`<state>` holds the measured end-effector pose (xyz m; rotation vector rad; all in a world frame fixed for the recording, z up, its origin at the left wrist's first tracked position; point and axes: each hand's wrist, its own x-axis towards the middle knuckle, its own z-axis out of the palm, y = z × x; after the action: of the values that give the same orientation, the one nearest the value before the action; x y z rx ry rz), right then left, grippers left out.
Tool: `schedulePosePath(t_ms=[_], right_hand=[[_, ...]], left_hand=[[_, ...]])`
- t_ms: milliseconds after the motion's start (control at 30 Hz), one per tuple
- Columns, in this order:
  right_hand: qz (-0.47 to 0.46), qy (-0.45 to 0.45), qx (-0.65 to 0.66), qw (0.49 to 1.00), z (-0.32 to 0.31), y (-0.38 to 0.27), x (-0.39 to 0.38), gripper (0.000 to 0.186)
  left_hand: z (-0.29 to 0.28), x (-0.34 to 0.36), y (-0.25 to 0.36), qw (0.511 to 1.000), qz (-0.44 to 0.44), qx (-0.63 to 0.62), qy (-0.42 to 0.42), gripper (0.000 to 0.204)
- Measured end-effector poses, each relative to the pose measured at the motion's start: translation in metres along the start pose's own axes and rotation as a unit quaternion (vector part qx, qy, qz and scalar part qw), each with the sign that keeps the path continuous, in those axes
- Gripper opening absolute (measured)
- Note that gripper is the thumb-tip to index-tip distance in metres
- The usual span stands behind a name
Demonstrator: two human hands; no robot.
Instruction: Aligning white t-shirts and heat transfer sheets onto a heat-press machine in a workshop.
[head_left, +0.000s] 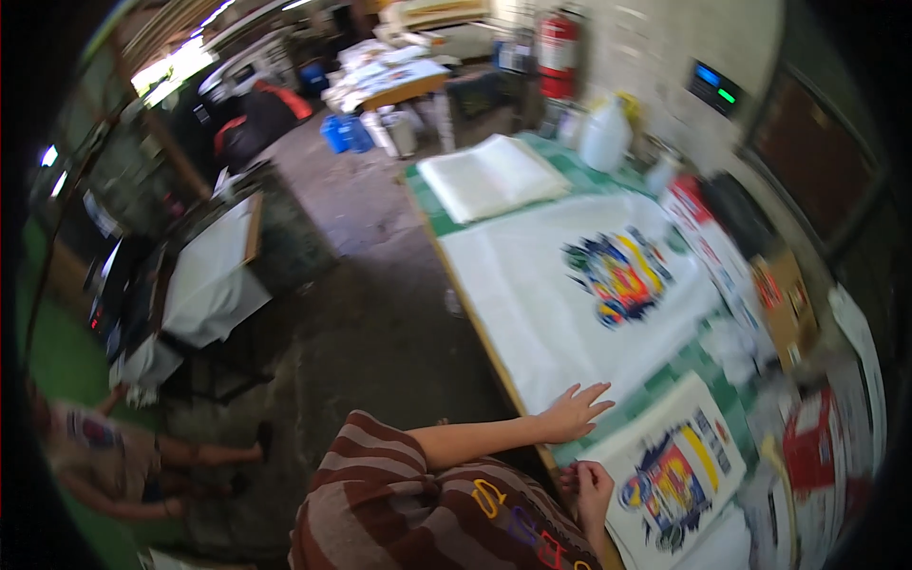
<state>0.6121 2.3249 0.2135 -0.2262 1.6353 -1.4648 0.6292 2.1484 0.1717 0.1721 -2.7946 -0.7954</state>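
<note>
My left hand is stretched out with its fingers spread, over the near edge of a large white sheet with a colourful print on its right part. It holds nothing. Closer to me, my right hand has its fingers curled together beside the left edge of a smaller stack of printed white sheets. Whether anything is pinched in those fingers is hidden. Both sheets lie on a table with a green checked cover, and the larger one looks slightly wrinkled.
A folded white stack lies at the table's far end, near a plastic jug. Boxes and a long carton line the wall side. A fire extinguisher hangs beyond. At lower left, another person is near a sheet-covered table.
</note>
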Motion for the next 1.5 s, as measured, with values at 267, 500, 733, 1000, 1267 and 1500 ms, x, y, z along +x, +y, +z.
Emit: schedulePosePath(t_ms=[267, 500, 733, 1000, 1267, 1500], right_hand=[[-0.128, -0.113, -0.101, 0.980, 0.182, -0.032, 0.074, 0.014], [-0.202, -0.388, -0.286, 0.853, 0.347, -0.044, 0.086, 0.012], [-0.250, -0.581, -0.370, 0.680, 0.436, -0.030, 0.117, 0.011], [-0.335, -0.615, -0.354, 0.620, 0.517, -0.073, 0.201, 0.010], [-0.318, -0.420, -0.312, 0.790, 0.533, -0.159, 0.362, 0.011], [-0.242, -0.242, -0.196, 0.919, 0.545, -0.199, 0.452, 0.015]], left_hand=[[-0.119, -0.151, -0.146, 0.971, -0.181, -0.014, 0.155, 0.039], [-0.175, -0.322, -0.209, 0.883, -0.405, 0.003, 0.239, 0.030], [-0.154, -0.394, -0.211, 0.770, -0.555, -0.010, 0.315, 0.022], [-0.171, -0.350, -0.283, 0.829, -0.519, -0.080, 0.189, 0.025], [-0.264, -0.233, -0.435, 0.923, -0.380, -0.054, 0.038, 0.025], [-0.320, -0.185, -0.544, 0.914, -0.403, -0.045, -0.020, 0.028]])
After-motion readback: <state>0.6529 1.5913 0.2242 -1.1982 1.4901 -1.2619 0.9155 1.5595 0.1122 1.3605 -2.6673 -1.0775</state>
